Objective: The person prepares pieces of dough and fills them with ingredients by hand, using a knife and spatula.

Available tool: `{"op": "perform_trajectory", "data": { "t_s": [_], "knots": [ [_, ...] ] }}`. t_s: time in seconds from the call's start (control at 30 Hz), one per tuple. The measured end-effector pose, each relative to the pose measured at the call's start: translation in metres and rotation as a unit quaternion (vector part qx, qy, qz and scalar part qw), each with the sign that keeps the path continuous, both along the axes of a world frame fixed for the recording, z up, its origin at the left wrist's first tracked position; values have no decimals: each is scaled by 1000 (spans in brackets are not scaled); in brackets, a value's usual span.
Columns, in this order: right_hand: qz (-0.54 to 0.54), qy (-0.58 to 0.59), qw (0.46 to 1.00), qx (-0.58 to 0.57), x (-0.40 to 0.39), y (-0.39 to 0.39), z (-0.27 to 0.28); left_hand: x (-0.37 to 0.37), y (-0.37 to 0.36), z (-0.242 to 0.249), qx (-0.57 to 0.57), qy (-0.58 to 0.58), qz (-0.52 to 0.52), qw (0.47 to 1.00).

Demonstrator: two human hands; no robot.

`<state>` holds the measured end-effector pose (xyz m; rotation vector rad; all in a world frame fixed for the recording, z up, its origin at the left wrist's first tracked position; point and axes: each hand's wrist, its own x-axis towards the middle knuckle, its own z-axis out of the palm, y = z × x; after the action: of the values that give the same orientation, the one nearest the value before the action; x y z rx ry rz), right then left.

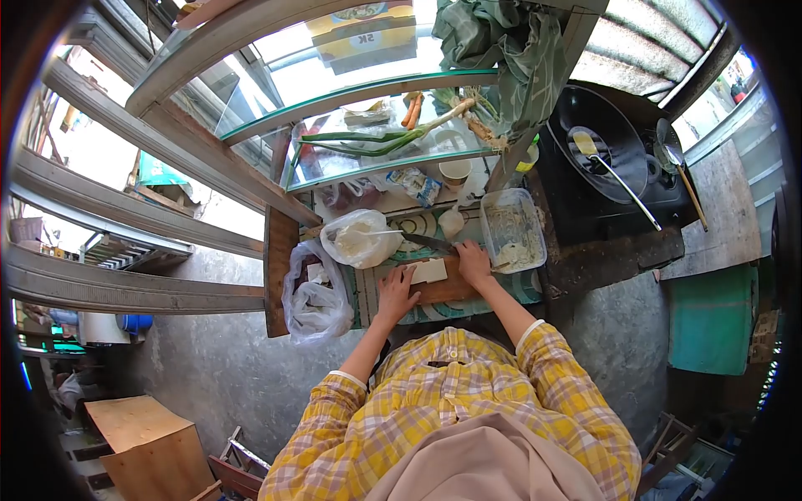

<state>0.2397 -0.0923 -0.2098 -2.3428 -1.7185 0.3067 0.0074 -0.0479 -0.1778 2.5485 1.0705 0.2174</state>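
A wooden cutting board (451,288) lies in front of me with a pale white block (430,270), maybe tofu, on it. My left hand (396,294) rests at the block's left end, fingers stretched forward and thumb apart. At the board's right side, my right hand (474,263) is closed around the handle of a knife (430,243). Its dark blade points left, just beyond the block. Left of the board are a plastic bag of white contents (362,239) and a larger clear bag (316,309). A clear plastic tub (513,231) with whitish residue stands beside my right hand.
Above the worktop, a glass shelf (401,167) carries green onions (376,144) and carrots (412,109). On the right, a black wok (597,142) with a spatula (618,179) sits on a stove. A small knotted bag (451,222) and a cup (455,171) stand behind the board.
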Motion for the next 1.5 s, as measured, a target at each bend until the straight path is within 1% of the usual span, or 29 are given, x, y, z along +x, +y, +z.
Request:
{"op": "perform_trajectory", "data": {
  "t_s": [0.07, 0.17, 0.27, 0.37, 0.47, 0.6, 0.67, 0.77, 0.87, 0.97, 1.07, 1.17, 1.27, 1.5],
  "knots": [
    [-6, 23, 1000, 4, 1, -1, 4, 0, 2, 0, -5, 1, -1, 1000],
    [-20, 28, 999, 5, -2, -1, 6, 2, 4, 0, -22, 5, -6, 1000],
    [-56, 27, 998, 3, -11, -1, 12, 4, 3, 2, -28, 9, -11, 999],
    [-152, 115, 982, -8, -24, -7, 24, 6, 1, 3, -30, 5, -11, 999],
    [-151, 166, 974, 37, -30, -11, 36, 5, -3, 5, -33, 3, -9, 999],
    [-74, 103, 992, 21, -22, 8, 41, 1, -8, 4, -26, 1, -17, 1000],
    [-42, 83, 995, 25, -15, 19, 34, 1, -11, 5, -19, 0, -17, 1000],
    [-1, 99, 994, 44, -5, 23, 26, 0, -13, 7, -17, -4, -15, 1000],
    [-4, 61, 988, 140, -12, 8, 30, 0, -12, 8, -16, -16, -7, 1000],
    [27, 84, 992, 85, -26, -11, 38, 1, -14, 5, -19, -25, -1, 1000],
    [32, 57, 993, 99, -39, -16, 32, 4, -17, 3, -17, -24, -7, 1000],
    [24, 31, 998, 50, -44, -13, 25, 6, -20, 6, -19, -35, -12, 999],
    [0, 33, 999, 36, -47, -12, 20, 6, -23, 7, -18, -44, -11, 999],
    [-18, 27, 997, 69, -51, -15, 16, -1, -28, 4, -14, -47, 1, 999]
  ]
}}
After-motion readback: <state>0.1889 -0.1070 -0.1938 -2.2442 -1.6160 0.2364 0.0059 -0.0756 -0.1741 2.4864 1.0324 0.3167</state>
